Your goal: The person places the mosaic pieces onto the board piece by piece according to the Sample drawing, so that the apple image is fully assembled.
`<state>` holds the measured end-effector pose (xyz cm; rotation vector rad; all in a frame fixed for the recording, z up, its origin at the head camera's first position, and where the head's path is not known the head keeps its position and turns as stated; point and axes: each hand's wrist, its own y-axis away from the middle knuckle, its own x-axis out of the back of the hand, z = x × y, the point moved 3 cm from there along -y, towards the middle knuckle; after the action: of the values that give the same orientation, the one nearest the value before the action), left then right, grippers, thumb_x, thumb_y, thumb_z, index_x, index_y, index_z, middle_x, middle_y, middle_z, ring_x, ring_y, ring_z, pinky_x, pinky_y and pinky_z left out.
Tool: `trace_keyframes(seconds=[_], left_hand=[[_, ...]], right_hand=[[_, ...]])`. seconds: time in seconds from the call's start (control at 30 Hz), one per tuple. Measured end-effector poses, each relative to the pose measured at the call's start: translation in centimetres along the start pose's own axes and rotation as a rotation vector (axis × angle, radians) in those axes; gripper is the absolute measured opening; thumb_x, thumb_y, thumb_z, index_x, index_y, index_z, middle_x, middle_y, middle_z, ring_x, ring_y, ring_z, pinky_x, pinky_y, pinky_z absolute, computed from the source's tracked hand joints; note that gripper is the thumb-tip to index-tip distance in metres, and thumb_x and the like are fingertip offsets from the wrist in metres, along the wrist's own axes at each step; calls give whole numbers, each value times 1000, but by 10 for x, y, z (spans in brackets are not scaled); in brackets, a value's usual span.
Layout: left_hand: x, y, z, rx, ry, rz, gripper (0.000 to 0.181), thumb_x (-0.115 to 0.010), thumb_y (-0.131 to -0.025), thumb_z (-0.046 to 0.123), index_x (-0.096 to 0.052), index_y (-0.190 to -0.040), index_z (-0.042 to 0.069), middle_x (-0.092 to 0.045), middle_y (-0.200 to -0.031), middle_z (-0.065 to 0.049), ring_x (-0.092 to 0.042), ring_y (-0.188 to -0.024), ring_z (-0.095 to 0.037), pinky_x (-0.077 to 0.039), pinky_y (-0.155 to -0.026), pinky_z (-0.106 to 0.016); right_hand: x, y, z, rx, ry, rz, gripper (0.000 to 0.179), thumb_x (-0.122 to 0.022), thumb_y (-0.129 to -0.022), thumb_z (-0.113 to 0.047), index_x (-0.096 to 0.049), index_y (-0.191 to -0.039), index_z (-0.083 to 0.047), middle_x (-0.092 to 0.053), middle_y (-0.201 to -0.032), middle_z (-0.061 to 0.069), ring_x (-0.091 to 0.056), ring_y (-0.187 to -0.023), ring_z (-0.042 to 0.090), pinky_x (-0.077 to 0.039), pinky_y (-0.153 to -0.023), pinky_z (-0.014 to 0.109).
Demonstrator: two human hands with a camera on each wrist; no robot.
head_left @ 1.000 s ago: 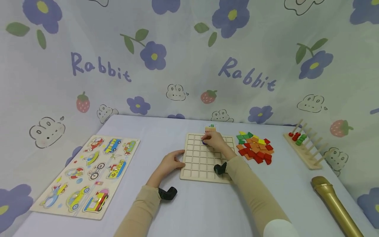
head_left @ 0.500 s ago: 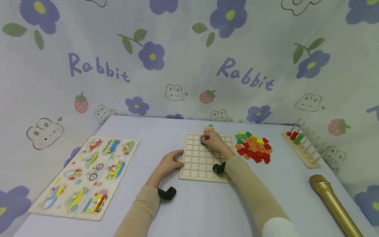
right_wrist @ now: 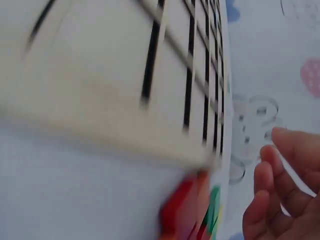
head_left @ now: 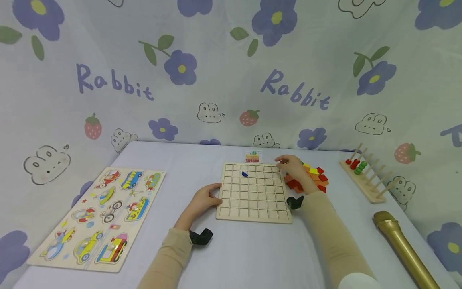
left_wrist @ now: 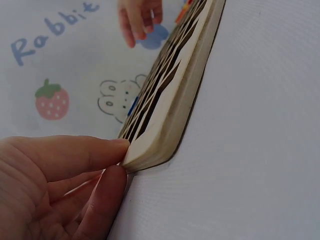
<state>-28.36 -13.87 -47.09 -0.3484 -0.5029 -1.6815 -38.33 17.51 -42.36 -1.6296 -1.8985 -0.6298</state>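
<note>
A square wooden grid board [head_left: 252,196] lies on the table in front of me. One small dark blue piece [head_left: 244,174] sits in a cell of its upper left part. My left hand [head_left: 204,198] rests its thumb and index finger, spread apart, against the board's left edge; in the left wrist view the fingertips [left_wrist: 120,146] touch the rim near a corner. My right hand [head_left: 294,168] is above the board's upper right corner, fingers loosely bent and holding nothing. Beneath and beside it lies a pile of red, orange, yellow and green pieces [head_left: 321,182], partly hidden by the hand.
Behind the board lies a small picture card [head_left: 253,157]. A vehicle puzzle board [head_left: 97,218] is at the left. On the right stand a peg rack with beads [head_left: 364,176] and, nearer, a gold microphone [head_left: 400,243]. A printed cloth [head_left: 223,72] hangs behind the table.
My right hand has let go of the blue piece, leaving it in a cell, and has moved right toward the coloured pile. The left hand stays at the board's edge.
</note>
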Motion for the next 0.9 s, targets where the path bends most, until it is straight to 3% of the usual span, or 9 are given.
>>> trace_keyframes(seconds=[0.13, 0.3, 0.5, 0.9], left_hand=[[2, 0, 1, 3, -15, 7, 61, -72, -77, 9, -50, -134, 10, -54, -69, -5, -48, -60, -14, -40, -55, -26], [1, -1, 0, -2, -10, -1, 61, -72, -77, 9, -50, -133, 9, -54, -70, -5, -49, -61, -14, -41, -56, -26], [-1, 0, 0, -11, -8, -8, 60, -72, -77, 9, -50, -133, 9, -55, -69, -5, -49, -61, -14, -41, -56, -26], [1, 2, 3, -7, 10, 0, 60, -71, -77, 8, -50, -133, 8, -55, -69, -5, -49, -60, -14, -42, -56, -26]], right_hand=[[15, 7, 22, -109, 101, 12, 27, -56, -90, -14, -62, -112, 1, -59, -111, 21, -52, -95, 31, -45, -79, 40], [18, 11, 36, -201, 192, -25, 31, -56, -90, -20, -58, -111, 3, -54, -118, 21, -48, -105, 32, -38, -94, 47], [18, 14, 39, -245, 207, -19, 38, -58, -89, -25, -56, -112, 6, -56, -111, 21, -50, -97, 31, -43, -88, 44], [16, 11, 43, -248, 184, -16, 33, -58, -90, -26, -60, -108, 2, -57, -107, 17, -50, -94, 29, -43, -84, 41]])
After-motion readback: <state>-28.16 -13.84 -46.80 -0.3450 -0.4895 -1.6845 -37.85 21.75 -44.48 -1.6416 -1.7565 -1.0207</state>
